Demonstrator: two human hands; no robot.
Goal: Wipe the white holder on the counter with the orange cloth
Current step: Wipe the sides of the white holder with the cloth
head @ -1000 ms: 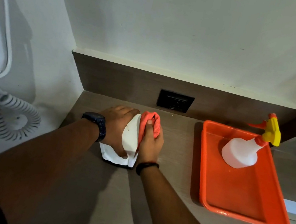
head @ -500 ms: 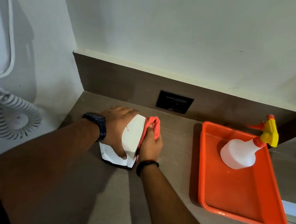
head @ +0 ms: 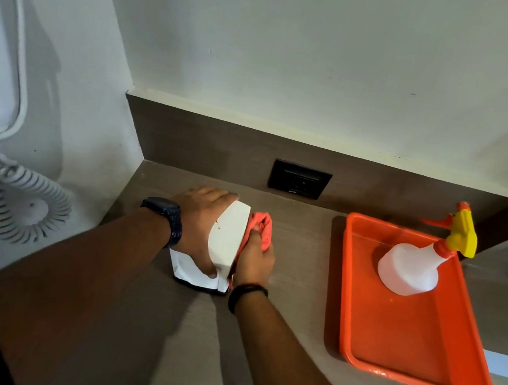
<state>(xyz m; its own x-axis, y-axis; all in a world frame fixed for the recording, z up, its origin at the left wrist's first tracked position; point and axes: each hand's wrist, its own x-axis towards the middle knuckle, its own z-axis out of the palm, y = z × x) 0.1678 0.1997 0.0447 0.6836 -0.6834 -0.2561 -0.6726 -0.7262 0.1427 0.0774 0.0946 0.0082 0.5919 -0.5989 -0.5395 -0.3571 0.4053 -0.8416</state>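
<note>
The white holder (head: 226,237) stands on the brown counter (head: 294,264) near the left wall. My left hand (head: 200,220), with a dark watch on the wrist, grips the holder from its left side, thumb on the front face. My right hand (head: 255,260) is closed on the bunched orange cloth (head: 262,228) and presses it against the holder's right side. The holder's right face is hidden behind the cloth and hand.
An orange tray (head: 404,343) sits on the counter to the right, with a white spray bottle (head: 412,268) with a yellow and orange nozzle in its far end. A black socket (head: 299,179) is in the backsplash. A white handset with a coiled cord (head: 8,198) hangs on the left wall.
My right hand with the cloth has slid from the holder's top edge down onto its right side. The left hand has kept its grip and the holder has stayed in place.
</note>
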